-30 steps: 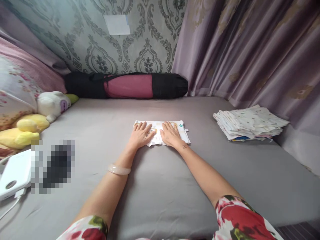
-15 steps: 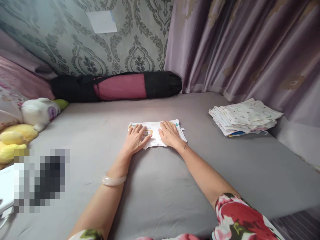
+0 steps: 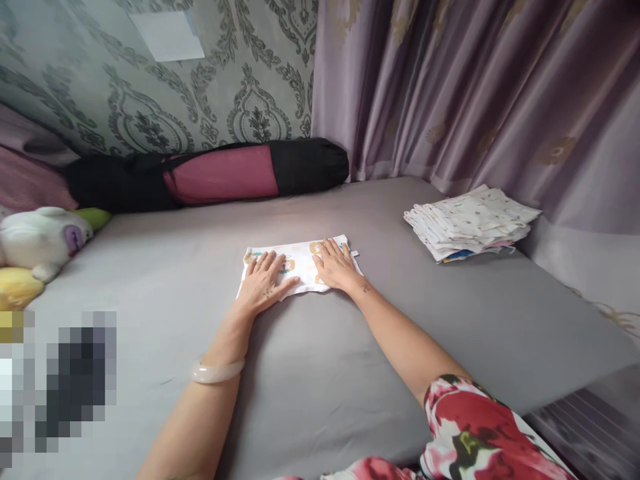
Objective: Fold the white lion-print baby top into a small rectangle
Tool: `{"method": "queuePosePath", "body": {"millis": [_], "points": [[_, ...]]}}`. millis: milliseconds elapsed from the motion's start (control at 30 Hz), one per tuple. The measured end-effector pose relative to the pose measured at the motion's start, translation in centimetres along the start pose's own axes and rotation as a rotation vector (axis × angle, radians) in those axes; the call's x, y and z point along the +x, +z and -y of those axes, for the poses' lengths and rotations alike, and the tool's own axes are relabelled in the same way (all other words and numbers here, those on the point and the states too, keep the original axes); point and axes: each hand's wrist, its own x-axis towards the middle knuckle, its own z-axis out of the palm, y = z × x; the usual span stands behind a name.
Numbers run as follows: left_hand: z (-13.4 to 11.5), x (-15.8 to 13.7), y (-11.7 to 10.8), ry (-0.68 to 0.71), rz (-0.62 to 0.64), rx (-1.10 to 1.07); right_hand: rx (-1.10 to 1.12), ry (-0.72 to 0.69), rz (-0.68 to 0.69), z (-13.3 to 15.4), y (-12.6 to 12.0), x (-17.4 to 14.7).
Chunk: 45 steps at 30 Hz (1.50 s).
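Note:
A folded white cloth (image 3: pixel 303 267) with orange and green prints lies on the grey bed sheet (image 3: pixel 320 373) in front of me. My left hand (image 3: pixel 264 280) rests flat on its left part, fingers stretched and thumb out to the right. On the right part lies my right hand (image 3: pixel 334 264), palm down with the fingers extended. Both palms press on the cloth and neither grips it. A small white tag sticks out at the cloth's right edge. Parts of the print are hidden under my hands.
A stack of folded patterned cloths (image 3: pixel 470 223) sits at the right, near the purple curtain (image 3: pixel 390 93). Along the wall lies a long black and maroon bag (image 3: pixel 225 175). A white plush toy (image 3: pixel 43 237) and a yellow one (image 3: pixel 20 288) are at the left.
My hands have spread slightly farther apart on the cloth, the left one shifting leftward, and more of the print shows between them. The view has turned a little to the right.

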Motion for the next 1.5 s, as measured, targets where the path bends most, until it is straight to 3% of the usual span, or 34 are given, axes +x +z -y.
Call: {"method": "queuePosePath", "body": {"millis": [233, 533, 933, 1067, 1200, 1367, 1500], "points": [[0.0, 0.0, -0.1, 0.006, -0.015, -0.017, 0.004, -0.011, -0.021, -0.1, -0.2, -0.3], [-0.1, -0.1, -0.1, -0.018, -0.019, -0.026, -0.042, 0.084, -0.091, -2.0, -1.2, -0.3], [-0.3, -0.1, -0.2, -0.021, -0.004, -0.032, -0.041, 0.136, -0.007, -2.7, -0.8, 0.1], [-0.2, 0.1, -0.1, -0.032, -0.043, -0.064, -0.025, 0.135, -0.024, -2.8, -0.9, 0.1], [0.8, 0.4, 0.1, -0.057, -0.196, -0.146, 0.114, 0.120, -0.107, -3.6, -1.8, 0.8], [2.0, 0.4, -0.5, -0.272, -0.346, -0.139, 0.332, 0.279, -0.251, -5.8, -3.4, 1.7], [2.4, 0.0, -1.0, -0.531, -0.374, -0.089, 0.333, 0.360, -0.230, -7.3, -3.9, 1.5]]}}
